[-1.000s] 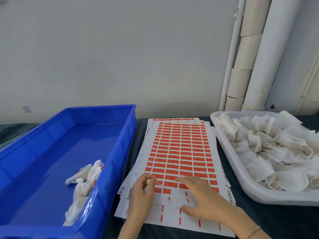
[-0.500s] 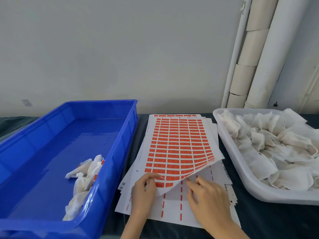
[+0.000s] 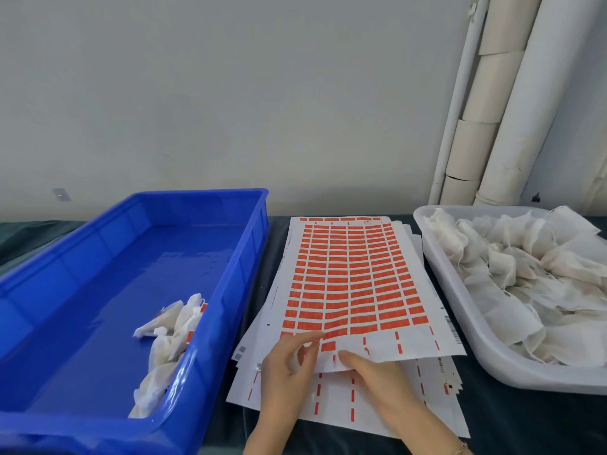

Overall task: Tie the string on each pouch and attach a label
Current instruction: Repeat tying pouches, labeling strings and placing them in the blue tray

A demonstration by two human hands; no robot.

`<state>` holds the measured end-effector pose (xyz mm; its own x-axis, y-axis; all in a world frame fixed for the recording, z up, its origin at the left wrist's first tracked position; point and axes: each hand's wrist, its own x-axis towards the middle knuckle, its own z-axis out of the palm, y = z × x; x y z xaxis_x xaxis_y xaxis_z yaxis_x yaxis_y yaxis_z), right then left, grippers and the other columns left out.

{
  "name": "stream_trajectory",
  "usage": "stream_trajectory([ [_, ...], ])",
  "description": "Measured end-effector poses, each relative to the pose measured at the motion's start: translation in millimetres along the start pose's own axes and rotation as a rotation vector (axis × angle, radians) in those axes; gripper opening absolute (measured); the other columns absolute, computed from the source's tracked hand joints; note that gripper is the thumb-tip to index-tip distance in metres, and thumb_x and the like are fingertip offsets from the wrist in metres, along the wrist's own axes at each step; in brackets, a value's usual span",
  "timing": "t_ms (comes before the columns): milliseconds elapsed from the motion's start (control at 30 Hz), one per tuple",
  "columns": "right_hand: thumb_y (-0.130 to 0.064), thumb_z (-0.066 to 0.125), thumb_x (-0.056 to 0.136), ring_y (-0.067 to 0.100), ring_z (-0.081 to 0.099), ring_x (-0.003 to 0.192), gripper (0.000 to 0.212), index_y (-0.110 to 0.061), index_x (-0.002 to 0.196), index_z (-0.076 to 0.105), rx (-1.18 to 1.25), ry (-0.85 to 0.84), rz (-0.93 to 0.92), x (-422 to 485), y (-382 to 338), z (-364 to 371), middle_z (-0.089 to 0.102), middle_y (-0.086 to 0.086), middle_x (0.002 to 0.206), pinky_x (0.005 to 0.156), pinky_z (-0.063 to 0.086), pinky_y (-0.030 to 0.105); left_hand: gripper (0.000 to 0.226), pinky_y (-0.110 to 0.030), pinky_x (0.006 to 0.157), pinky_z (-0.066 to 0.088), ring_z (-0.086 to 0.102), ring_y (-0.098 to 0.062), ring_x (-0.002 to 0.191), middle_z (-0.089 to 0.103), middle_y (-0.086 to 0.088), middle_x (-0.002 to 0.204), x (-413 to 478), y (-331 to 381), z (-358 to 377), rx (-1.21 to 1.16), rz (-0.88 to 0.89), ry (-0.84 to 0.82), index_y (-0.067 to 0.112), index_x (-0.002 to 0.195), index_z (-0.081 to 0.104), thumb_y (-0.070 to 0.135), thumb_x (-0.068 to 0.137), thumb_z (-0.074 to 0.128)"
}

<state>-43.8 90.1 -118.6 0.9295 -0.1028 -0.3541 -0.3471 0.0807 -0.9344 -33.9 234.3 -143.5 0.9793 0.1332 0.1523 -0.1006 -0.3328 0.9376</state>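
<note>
Head view: the label sheet (image 3: 348, 284) lies at table centre on top of a stack of sheets (image 3: 335, 399), between the blue bin (image 3: 230, 290) on the left and the white tray (image 3: 460, 323) on the right. The sheet's long axis runs from the person toward the wall, with the far end tilted a little to the right. Rows of orange labels run across it. The far end lies flat on the stack and the near edge is lifted off it, curling up. The nearest strip is mostly peeled, white with thin orange dashes.

The left hand (image 3: 289, 362) has its fingers curled and pinches the sheet's near left corner between thumb and fingertips. The right hand (image 3: 381, 379) has its thumb on top of the near edge and its other fingers tucked under the sheet out of sight, so it reads as a pinch on the same sheet. There is a bracelet (image 3: 460, 449) on the right wrist.

A few tied pouches (image 3: 170, 330) lie in the blue bin against its right wall, orange labels showing. The white tray holds a heap of loose pouches (image 3: 525, 274). A dark table cover (image 3: 525, 421) lies under everything, and white pipes (image 3: 512, 110) stand against the wall at the back right.
</note>
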Motion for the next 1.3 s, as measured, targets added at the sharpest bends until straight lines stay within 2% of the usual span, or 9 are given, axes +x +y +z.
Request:
stream_trajectory([
  [167,-0.019,0.071,0.084,0.025,0.070,0.088,0.034,-0.032,0.111,0.055,0.074,-0.020,0.027,1.4,5.1,-8.9,0.071,0.000,0.102,0.086,0.056,0.049,0.015,-0.001,0.078,0.038,0.050,0.018,0.103,0.057,0.040,0.100,-1.2,3.1,0.5,0.214,0.087,-0.091,0.058,0.092,0.062,0.049,0.081,0.064],
  [300,-0.018,0.070,0.085,0.025,0.071,0.088,0.034,-0.031,0.113,0.056,0.138,-0.044,0.010,4.4,9.2,-11.8,0.073,0.000,0.100,0.086,0.055,0.049,0.017,0.001,0.077,0.034,0.049,0.019,0.097,0.049,0.043,0.101,1.0,7.2,-2.1,0.336,0.117,-0.140,0.059,0.096,0.058,0.049,0.083,0.063],
  [433,-0.014,0.069,0.084,0.025,0.071,0.088,0.037,-0.030,0.115,0.055,0.251,-0.093,-0.017,4.6,10.1,-12.3,0.074,0.001,0.098,0.077,0.058,0.043,0.020,0.004,0.071,0.032,0.048,0.020,0.092,0.048,0.040,0.105,5.7,10.8,-8.1,0.374,0.152,-0.129,0.052,0.102,0.062,0.047,0.083,0.064],
  [567,-0.012,0.067,0.085,0.026,0.071,0.089,0.039,-0.027,0.117,0.054,0.308,-0.146,-0.023,5.3,10.4,-15.1,0.074,0.003,0.097,0.078,0.058,0.044,0.024,0.002,0.081,0.033,0.050,0.015,0.093,0.050,0.036,0.106,9.2,15.2,-11.0,0.404,0.215,-0.148,0.045,0.106,0.066,0.047,0.083,0.065],
  [667,-0.012,0.066,0.085,0.026,0.072,0.088,0.039,-0.027,0.118,0.053,0.333,-0.182,-0.025,5.0,10.4,-16.7,0.074,0.003,0.097,0.069,0.059,0.038,0.026,0.004,0.078,0.032,0.048,0.017,0.091,0.050,0.037,0.103,10.7,16.9,-11.1,0.440,0.262,-0.139,0.041,0.107,0.068,0.048,0.082,0.064],
  [867,-0.011,0.066,0.085,0.028,0.071,0.088,0.039,-0.027,0.117,0.054,0.365,-0.168,-0.028,6.2,13.1,-16.9,0.074,0.005,0.098,0.077,0.057,0.045,0.036,0.005,0.081,0.031,0.047,0.017,0.094,0.063,0.025,0.110,6.5,15.6,-12.4,0.484,0.393,-0.124,0.033,0.106,0.072,0.051,0.082,0.053],
  [967,-0.009,0.066,0.085,0.029,0.071,0.089,0.038,-0.027,0.117,0.054,0.375,-0.165,-0.024,5.5,13.4,-16.0,0.074,0.006,0.099,0.081,0.057,0.048,0.037,0.008,0.078,0.032,0.044,0.026,0.088,0.053,0.035,0.106,4.9,14.7,-14.1,0.455,0.378,-0.111,0.035,0.105,0.072,0.053,0.081,0.051],
  [1167,-0.012,0.068,0.084,0.023,0.072,0.084,0.038,-0.031,0.113,0.053,0.345,-0.122,-0.020,3.1,13.3,-13.8,0.075,0.000,0.091,0.072,0.058,0.041,0.032,0.007,0.077,0.034,0.047,0.026,0.087,0.044,0.046,0.099,6.5,16.8,-13.1,0.446,0.322,-0.136,0.040,0.105,0.068,0.055,0.081,0.052],
  [1300,-0.013,0.069,0.083,0.022,0.072,0.086,0.041,-0.031,0.116,0.052,0.329,-0.111,-0.008,2.1,11.2,-13.1,0.074,-0.001,0.094,0.074,0.058,0.041,0.020,0.005,0.077,0.035,0.051,0.020,0.087,0.050,0.040,0.098,9.0,17.9,-10.6,0.452,0.278,-0.128,0.040,0.101,0.065,0.049,0.083,0.062],
])
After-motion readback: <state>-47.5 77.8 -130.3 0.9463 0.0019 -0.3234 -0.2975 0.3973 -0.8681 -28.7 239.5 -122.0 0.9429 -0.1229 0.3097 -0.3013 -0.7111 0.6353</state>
